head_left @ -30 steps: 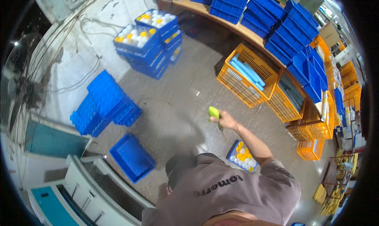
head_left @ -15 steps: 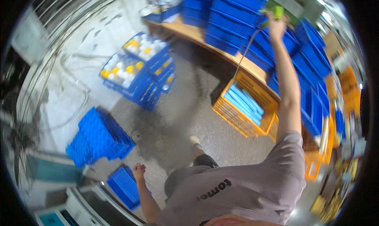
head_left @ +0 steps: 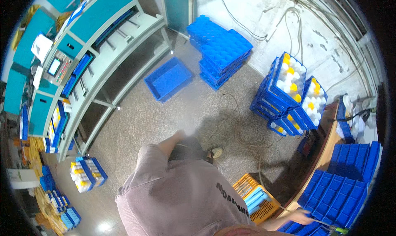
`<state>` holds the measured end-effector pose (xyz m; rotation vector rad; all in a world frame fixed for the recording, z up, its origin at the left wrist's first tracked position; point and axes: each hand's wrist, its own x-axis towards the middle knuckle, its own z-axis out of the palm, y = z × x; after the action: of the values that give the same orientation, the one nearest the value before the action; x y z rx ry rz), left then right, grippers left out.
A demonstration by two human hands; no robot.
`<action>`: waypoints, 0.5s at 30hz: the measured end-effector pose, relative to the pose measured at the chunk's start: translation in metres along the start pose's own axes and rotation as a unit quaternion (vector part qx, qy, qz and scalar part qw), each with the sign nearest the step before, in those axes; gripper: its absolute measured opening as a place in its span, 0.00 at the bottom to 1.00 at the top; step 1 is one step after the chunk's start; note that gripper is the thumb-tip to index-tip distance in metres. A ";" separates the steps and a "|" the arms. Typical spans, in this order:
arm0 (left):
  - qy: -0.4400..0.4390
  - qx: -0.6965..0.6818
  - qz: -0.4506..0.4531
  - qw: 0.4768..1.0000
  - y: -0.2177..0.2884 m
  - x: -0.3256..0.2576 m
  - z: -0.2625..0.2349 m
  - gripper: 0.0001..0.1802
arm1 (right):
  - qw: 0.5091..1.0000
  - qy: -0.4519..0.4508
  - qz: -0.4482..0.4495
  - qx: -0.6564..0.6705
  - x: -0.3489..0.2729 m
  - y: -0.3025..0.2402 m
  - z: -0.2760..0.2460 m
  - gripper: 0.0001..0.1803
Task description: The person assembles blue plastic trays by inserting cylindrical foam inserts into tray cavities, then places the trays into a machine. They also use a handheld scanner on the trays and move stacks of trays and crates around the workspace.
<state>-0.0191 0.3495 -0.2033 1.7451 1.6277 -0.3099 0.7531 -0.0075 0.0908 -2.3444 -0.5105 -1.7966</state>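
My right hand (head_left: 301,216) reaches out at the lower right, beside a stack of blue plastic bins (head_left: 334,194). Its fingers look closed round a thin hose (head_left: 284,209), with a bright green fitting (head_left: 340,230) beyond them. That fitting is small and near the rim, so its exact kind is unclear. My left hand (head_left: 180,134) is in front of my body, smeared by motion, with its fingers hard to make out. Below the hose stands an orange crate (head_left: 243,182) holding light blue rolls or tubes (head_left: 256,199).
An empty blue bin (head_left: 169,80) lies on the floor beside stacked blue dimpled trays (head_left: 226,50). Blue crates (head_left: 268,87) of white and yellow bottles stand by the wall. A teal and white machine (head_left: 107,58) curves along the left. The hose trails over the floor.
The view has swung left, bringing the machine into sight and shifting the bins to the lower right. The green fitting, earlier at my right hand's fingers, now lies beyond them.
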 end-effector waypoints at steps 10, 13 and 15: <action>-0.097 0.002 0.197 0.975 0.030 0.020 0.003 0.20 | 0.583 -0.710 0.331 0.215 -0.323 -0.103 -0.383 0.24; -0.251 0.270 0.310 0.876 0.002 0.058 0.008 0.18 | 0.544 -0.693 0.454 0.136 -0.342 -0.091 -0.520 0.22; -0.300 0.429 0.359 0.773 -0.004 0.076 0.019 0.15 | 0.516 -0.684 0.509 0.083 -0.355 -0.080 -0.597 0.21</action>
<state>-0.0045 0.3953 -0.2652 2.3992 0.2361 -1.2124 0.1019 -0.1844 -0.0921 -2.3793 0.5626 0.7362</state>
